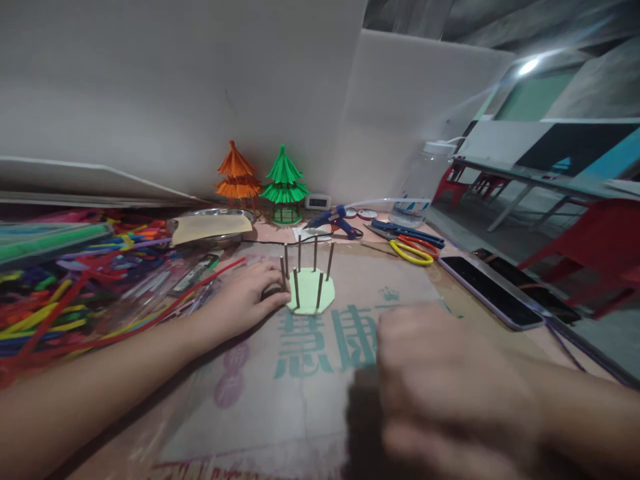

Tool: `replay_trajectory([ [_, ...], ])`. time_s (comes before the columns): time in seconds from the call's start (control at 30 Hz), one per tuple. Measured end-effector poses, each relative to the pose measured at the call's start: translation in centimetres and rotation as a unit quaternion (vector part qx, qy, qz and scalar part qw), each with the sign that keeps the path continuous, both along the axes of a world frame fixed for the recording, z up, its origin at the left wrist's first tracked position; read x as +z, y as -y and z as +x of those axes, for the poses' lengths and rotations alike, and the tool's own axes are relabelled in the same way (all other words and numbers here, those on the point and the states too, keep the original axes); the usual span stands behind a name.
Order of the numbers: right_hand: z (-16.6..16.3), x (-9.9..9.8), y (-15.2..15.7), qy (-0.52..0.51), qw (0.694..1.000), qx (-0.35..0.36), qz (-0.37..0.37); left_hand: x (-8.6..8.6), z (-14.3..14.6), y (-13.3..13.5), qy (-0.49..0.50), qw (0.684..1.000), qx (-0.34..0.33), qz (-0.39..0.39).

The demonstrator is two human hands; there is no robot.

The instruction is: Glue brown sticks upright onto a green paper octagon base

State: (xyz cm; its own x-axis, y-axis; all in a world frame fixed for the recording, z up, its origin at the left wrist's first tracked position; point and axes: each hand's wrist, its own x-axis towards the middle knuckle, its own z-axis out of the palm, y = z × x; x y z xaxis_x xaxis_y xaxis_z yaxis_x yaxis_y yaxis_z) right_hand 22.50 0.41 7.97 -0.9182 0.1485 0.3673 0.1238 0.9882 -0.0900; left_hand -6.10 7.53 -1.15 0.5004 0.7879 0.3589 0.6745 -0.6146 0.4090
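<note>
From the head camera, a brown cardboard sheet [260, 400] printed with teal characters covers the work surface. Pale grey panels [175, 87] rise behind it; beyond them, at the right, the room shows a long grey table [530, 176], red plastic chairs [595, 247] and a bright lamp [529, 67].

A pale green, many-sided flat base [313, 293] lies on the cardboard near the middle, with several thin brown sticks [320, 290] standing along its rim. The left hand [250, 293] rests low at the base's left edge, thumb and index finger apart, the thumb tip touching the edge. The right hand [435, 373] is curled and blurred in the near right; whether it holds anything, I cannot tell.

Along the back stand an orange tiered tower [237, 180] and a green tiered tower [284, 180], then a blue glue gun [330, 219] and a clear plastic bottle [415, 180]. A heap of coloured fuzzy stems [45, 313] bounds the left side. Yellow-handled scissors [411, 253] and a dark-screened phone [490, 291] line the right, near the table edge. Room for moving is widest over the printed characters, between the base and the right hand and towards the near side.
</note>
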Motion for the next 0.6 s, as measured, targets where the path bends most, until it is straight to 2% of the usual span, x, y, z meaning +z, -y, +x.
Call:
replay_trajectory([
  [0.1, 0.0, -2.6, -3.9, -0.114, 0.989, -0.082, -0.036, 0.0, -0.1, 0.0, 0.000, 1.000, 0.000, -0.003],
  [0.2, 0.4, -5.3, -7.3, -0.094, 0.989, -0.099, -0.054, 0.2, -0.2, 0.1, -0.009, 1.000, 0.008, -0.009],
  [0.27, 0.5, -6.6, -8.5, -0.075, 0.991, -0.095, -0.052, 0.3, -0.2, 0.1, -0.014, 1.000, 0.004, -0.006],
  [0.47, 0.0, -7.8, -8.5, 0.007, 0.984, -0.152, -0.094, 0.5, -0.2, 0.0, -0.013, 1.000, 0.005, -0.003],
  [0.6, 0.0, -7.9, -8.7, 0.020, 0.980, -0.179, -0.083, 0.4, -0.1, 0.0, -0.017, 1.000, 0.008, -0.004],
])
